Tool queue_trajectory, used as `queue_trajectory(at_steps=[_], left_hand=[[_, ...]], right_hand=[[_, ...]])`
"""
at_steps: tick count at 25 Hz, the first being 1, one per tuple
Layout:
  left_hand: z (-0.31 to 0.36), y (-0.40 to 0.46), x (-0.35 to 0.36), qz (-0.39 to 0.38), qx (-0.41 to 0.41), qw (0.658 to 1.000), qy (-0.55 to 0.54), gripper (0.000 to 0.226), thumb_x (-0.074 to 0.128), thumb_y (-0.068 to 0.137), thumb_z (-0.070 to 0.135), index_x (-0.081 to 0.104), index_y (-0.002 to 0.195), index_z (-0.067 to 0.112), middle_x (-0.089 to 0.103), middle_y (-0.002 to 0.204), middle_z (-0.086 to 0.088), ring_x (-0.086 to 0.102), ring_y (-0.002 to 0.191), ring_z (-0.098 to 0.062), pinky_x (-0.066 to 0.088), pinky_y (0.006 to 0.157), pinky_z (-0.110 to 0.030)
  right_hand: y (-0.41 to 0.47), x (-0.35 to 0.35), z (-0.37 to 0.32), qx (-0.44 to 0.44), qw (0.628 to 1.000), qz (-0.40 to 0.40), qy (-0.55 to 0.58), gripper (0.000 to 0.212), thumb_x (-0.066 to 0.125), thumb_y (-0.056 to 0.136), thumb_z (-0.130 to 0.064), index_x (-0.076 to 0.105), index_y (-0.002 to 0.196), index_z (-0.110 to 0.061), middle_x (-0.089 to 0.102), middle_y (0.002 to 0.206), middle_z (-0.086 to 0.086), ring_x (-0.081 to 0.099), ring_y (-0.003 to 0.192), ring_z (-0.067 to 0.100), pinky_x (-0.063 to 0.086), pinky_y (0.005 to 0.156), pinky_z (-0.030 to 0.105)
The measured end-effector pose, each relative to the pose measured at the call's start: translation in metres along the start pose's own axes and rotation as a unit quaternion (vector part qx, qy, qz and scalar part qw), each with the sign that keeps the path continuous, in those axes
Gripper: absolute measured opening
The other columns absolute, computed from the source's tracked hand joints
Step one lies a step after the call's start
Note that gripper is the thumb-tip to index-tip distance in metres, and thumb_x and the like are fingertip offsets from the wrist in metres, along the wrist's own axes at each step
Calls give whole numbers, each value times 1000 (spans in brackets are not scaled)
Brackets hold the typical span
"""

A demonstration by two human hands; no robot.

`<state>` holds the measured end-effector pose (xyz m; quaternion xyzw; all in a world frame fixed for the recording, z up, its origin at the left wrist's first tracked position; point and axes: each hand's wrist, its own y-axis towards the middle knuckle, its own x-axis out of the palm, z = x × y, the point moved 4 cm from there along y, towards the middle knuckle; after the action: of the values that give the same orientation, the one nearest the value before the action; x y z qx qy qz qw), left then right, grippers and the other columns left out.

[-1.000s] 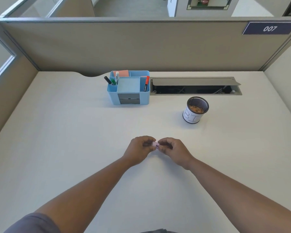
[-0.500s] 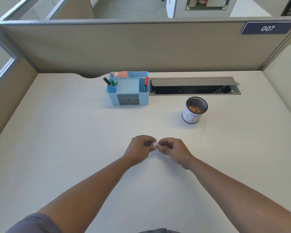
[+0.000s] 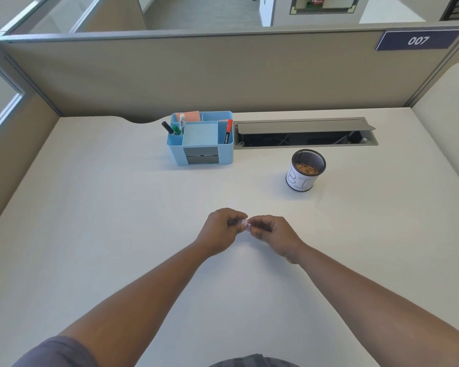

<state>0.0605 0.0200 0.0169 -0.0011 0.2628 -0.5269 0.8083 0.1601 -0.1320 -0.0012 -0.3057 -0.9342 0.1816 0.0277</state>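
Observation:
A small pink object [image 3: 245, 224] is held between both hands over the middle of the white desk [image 3: 90, 221]. My left hand [image 3: 221, 230] pinches its left end with curled fingers. My right hand [image 3: 272, 234] pinches its right end the same way. Most of the pink object is hidden by the fingertips, so its shape is unclear. Both forearms reach in from the bottom of the view.
A light blue desk organiser [image 3: 200, 139] with markers and sticky notes stands at the back centre. A black mesh cup [image 3: 305, 170] with a white label stands to the right of it. An open cable tray [image 3: 305, 133] lies behind the cup. Beige partition walls [image 3: 223, 75] enclose the desk.
Both hands stay together on the pink object, with only slight finger movement. The view has shifted a little.

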Motion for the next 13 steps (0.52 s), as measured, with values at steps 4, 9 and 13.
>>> queue_trajectory(at_steps=[4, 9, 13], left_hand=[[0, 0, -5, 16, -24, 997, -75, 17, 73, 89, 14, 74, 104, 23, 80, 99, 4, 75, 92, -10, 53, 82, -26], [1, -1, -3, 30, -39, 976, -212, 14, 73, 89, 14, 70, 102, 19, 80, 102, 3, 75, 99, -17, 56, 89, -35], [2, 1, 3, 39, -44, 959, -279, 22, 75, 85, 22, 68, 105, 20, 78, 108, 0, 73, 105, -22, 55, 101, -41]], right_hand=[[1, -2, 0, 7, 1000, 10, 13, 20, 69, 95, 0, 75, 105, -17, 77, 107, 0, 67, 97, 11, 55, 85, 17], [1, -5, 1, 8, 998, 38, 39, 18, 68, 96, 2, 71, 113, -3, 77, 115, 10, 69, 98, 11, 55, 86, 20], [-2, -4, 1, 8, 996, 54, 67, 18, 71, 95, 0, 71, 112, -3, 78, 107, 3, 68, 89, 11, 54, 80, 23]])
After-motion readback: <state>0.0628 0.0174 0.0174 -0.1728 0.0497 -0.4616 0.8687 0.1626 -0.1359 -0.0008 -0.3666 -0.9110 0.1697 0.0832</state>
